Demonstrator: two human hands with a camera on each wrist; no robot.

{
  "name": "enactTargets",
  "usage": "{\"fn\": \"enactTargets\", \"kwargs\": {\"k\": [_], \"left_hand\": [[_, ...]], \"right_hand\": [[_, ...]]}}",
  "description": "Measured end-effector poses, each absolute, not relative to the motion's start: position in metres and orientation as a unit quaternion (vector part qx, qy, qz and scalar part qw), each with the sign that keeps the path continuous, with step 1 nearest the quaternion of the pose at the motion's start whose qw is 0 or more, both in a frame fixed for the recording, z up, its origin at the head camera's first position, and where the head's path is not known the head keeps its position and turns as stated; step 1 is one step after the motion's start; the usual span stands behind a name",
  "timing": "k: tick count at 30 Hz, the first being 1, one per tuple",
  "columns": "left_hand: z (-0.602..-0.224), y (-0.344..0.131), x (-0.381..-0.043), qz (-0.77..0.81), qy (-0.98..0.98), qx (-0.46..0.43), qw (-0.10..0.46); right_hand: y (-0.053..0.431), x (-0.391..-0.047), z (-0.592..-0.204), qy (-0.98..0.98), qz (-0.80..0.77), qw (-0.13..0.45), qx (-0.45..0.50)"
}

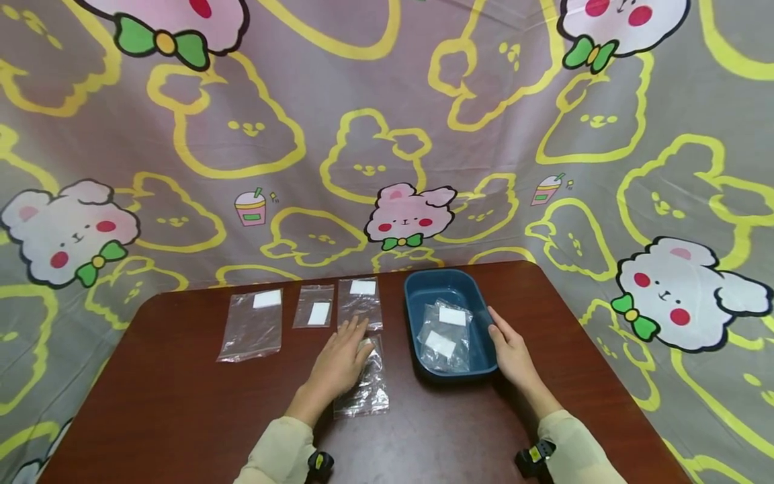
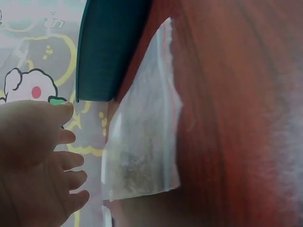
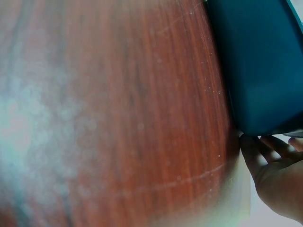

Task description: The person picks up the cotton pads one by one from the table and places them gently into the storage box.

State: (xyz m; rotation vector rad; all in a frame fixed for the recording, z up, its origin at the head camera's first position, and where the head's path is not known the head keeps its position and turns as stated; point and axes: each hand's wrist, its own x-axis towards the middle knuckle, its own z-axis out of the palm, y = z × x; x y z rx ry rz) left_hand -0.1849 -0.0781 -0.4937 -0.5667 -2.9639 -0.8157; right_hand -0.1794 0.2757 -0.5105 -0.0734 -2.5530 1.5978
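Note:
My left hand (image 1: 340, 356) is held flat, fingers outstretched, over the upper part of a clear zip bag (image 1: 370, 390) on the table. In the left wrist view, the fingers of that hand (image 2: 40, 163) hold nothing and the bag (image 2: 147, 118) lies beside them. My right hand (image 1: 512, 353) rests its fingers against the right outer wall of a blue plastic tray (image 1: 414, 336). The right wrist view has the fingertips touching the tray's (image 3: 265, 71) lower edge. Inside the tray lie overlapping clear bags with white labels (image 1: 444, 336).
Left of the tray, more clear labelled bags lie flat: a large one (image 1: 250, 329), a small one (image 1: 313, 306) and another (image 1: 359, 302) just beyond my left fingertips. A patterned cloth (image 1: 338, 168) hangs behind the brown table (image 1: 181, 403) and along its sides.

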Motion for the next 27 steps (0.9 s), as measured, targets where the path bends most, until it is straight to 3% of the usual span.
{"fn": "enactTargets", "kwargs": {"k": [15,27], "left_hand": [[-0.517,-0.078,-0.169,-0.256,-0.942,-0.217,-0.014],[-0.53,-0.081,-0.163,-0.233,-0.941,-0.245,0.024]], "right_hand": [[0.277,-0.18,-0.511,-0.847,0.527,0.062,-0.032],[0.276,-0.18,-0.51,-0.846,0.529,0.059,-0.034]]}}
